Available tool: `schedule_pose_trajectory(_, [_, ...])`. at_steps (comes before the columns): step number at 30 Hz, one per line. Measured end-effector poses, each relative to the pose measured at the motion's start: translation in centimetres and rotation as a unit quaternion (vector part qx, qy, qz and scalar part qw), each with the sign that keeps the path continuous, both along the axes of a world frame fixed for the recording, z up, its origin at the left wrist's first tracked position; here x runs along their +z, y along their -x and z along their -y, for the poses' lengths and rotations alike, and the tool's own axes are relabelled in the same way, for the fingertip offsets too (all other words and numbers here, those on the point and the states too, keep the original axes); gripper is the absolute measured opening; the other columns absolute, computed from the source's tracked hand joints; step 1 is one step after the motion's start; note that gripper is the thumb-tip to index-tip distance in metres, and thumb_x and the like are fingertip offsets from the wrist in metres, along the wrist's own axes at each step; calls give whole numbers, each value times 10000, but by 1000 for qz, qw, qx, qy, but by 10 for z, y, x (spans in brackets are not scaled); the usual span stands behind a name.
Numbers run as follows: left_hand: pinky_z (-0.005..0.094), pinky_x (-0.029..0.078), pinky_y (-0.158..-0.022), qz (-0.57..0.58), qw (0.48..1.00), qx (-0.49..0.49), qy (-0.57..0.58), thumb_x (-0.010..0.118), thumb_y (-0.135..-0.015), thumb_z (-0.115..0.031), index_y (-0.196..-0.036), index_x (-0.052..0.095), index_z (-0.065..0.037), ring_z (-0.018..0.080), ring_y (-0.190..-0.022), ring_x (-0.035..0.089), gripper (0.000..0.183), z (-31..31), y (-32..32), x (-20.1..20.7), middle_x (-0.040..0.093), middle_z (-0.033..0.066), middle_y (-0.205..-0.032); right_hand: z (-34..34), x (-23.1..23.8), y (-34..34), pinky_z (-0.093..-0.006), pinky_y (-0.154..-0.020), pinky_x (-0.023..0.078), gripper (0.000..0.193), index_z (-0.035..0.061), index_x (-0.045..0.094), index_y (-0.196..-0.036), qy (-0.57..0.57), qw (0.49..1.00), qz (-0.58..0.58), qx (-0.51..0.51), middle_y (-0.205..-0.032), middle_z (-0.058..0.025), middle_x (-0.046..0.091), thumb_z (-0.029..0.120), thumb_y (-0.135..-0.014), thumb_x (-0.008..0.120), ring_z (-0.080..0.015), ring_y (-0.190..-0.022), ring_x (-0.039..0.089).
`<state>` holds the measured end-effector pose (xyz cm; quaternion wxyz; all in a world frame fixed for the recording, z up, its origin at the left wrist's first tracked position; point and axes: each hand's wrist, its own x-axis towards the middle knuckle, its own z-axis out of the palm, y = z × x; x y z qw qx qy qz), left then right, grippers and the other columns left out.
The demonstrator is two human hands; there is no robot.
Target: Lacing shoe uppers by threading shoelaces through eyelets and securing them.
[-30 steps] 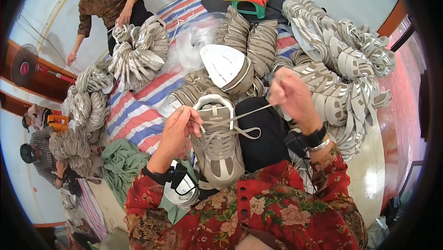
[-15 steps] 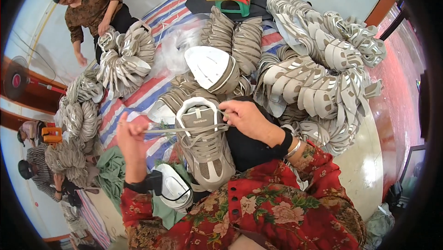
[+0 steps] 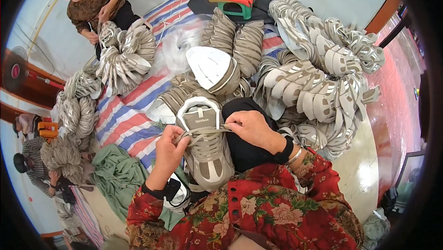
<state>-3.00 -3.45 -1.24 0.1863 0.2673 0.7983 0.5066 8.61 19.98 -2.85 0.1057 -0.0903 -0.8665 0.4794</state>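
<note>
A beige-and-brown sneaker upper (image 3: 208, 153) lies in front of me with its toe toward my body and its white-lined collar away from me. Laces criss-cross down its middle. My left hand (image 3: 170, 146) pinches a flat beige shoelace (image 3: 203, 131) at the left side of the tongue. On the right side, my right hand (image 3: 249, 129) grips the lace close to the top eyelets. Between the two hands the lace runs across the tongue. Below my left wrist a white shoe-shaped piece (image 3: 179, 199) is partly hidden by my arm.
Bundled uppers (image 3: 323, 84) are heaped at the right, and more stacks (image 3: 248, 47) lie ahead on a striped sheet (image 3: 134, 107). A green stool (image 3: 234, 9) bears red cloth. Green fabric (image 3: 117, 176) lies at my left. A co-worker (image 3: 97, 5) sits at the far left beside a bundle.
My left hand has come in from the left, down to the shoe's side, and the lace stretched out there is now short. My right hand has moved slightly right and lower.
</note>
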Motion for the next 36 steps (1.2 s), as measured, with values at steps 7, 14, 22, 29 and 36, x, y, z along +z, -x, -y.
schedule_pose_trajectory(7, [221,440,-603,11,1000,-15,10,587,-859,14,-977,531,-18,61,-656,536,135,13,-9,2,587,21,-722,4,-4,5,-417,-642,485,127,51,639,-825,-121,991,-54,23,-775,-125,638,167,-818,588,-306,-734,627])
schedule_pose_trajectory(14, [205,343,-515,-14,999,-9,40,506,-924,-100,-1058,563,-35,38,-552,417,160,24,14,17,555,-18,-716,11,6,15,-435,-642,484,99,51,623,-841,-249,966,-36,62,-772,-134,631,114,-782,574,-328,-739,620])
schedule_pose_trajectory(22, [164,227,-474,20,993,68,-96,433,-972,-212,-1110,556,-42,5,-533,302,251,16,48,29,421,-53,-655,-16,3,32,-398,-615,500,222,106,530,-1011,-101,982,-67,142,-735,-106,633,117,-810,624,-331,-687,633])
schedule_pose_trajectory(29, [160,243,-469,178,965,64,-184,451,-971,-201,-1121,585,-22,1,-544,320,269,15,60,29,443,-53,-677,-26,48,75,-455,-743,495,212,77,695,-841,-218,902,138,347,-1001,-161,571,277,-785,658,-346,-954,576])
schedule_pose_trajectory(36, [178,453,-558,89,988,54,-118,536,-936,-111,-1178,575,7,52,-641,559,272,2,24,-2,669,55,-941,4,28,82,-418,-733,504,219,20,685,-863,-258,917,189,238,-870,-187,645,218,-798,618,-347,-845,626])
